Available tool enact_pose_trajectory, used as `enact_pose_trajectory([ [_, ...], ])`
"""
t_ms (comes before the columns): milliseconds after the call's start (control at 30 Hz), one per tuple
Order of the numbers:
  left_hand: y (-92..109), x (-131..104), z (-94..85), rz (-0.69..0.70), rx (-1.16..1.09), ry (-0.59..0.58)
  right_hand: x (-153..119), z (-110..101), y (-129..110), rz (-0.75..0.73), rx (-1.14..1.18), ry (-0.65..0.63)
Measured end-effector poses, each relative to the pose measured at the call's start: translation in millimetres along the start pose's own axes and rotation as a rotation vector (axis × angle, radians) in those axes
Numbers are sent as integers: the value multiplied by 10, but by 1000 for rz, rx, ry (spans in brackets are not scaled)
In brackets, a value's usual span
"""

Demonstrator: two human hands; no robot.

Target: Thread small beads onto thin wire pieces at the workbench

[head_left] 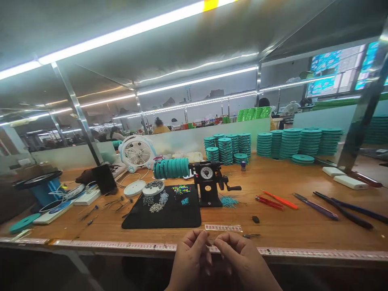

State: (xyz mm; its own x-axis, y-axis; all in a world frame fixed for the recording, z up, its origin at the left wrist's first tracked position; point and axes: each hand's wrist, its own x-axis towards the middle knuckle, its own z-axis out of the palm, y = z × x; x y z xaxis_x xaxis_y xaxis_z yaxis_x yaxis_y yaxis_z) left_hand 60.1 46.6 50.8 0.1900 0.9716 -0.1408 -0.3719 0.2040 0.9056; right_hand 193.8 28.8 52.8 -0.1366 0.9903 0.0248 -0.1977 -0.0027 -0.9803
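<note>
My left hand (193,252) and my right hand (235,252) are close together at the front edge of the bench. Thumb and fingers are pinched on each, the tips almost meeting; whatever is between them is too small to make out. Just beyond the fingers lies a short ruler strip (223,228). A long measuring tape (121,245) runs along the bench edge beneath my hands. Farther back stands a black hand-cranked winder (207,184) with a dial, and teal spools (171,167) sit on its shaft. Short teal pieces (229,202) lie by its base.
A black mat (169,220) holds colourful beads (181,189) and small metal parts (157,207). On the right lie tweezers (315,205), pliers (342,210) and an orange-handled tool (280,199). Teal spool stacks (291,143) stand behind; a white fan (137,151) is back left.
</note>
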Motion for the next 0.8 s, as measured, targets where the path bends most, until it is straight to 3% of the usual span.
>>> enact_pose_trajectory([
  [233, 31, -42, 74, -12, -42, 49, 17, -19, 15, -21, -187, -47],
  [367, 92, -7, -7, 109, 168, 52, 18, -90, 58, -185, -437, 17],
  [433, 214, 54, -156, 259, 519, 91, 40, -145, 121, -283, -549, 127],
  [500, 395, 147, -384, 447, 1021, 205, 78, -197, 200, -354, -599, 230],
  [533, 495, 201, -514, 472, 1154, 273, 100, -217, 239, -376, -613, 258],
  [667, 799, 387, -948, 380, 1433, 418, 164, -244, 334, -410, -684, 239],
  [800, 839, 473, -1071, 296, 1621, 382, 161, -237, 326, -442, -712, 214],
])
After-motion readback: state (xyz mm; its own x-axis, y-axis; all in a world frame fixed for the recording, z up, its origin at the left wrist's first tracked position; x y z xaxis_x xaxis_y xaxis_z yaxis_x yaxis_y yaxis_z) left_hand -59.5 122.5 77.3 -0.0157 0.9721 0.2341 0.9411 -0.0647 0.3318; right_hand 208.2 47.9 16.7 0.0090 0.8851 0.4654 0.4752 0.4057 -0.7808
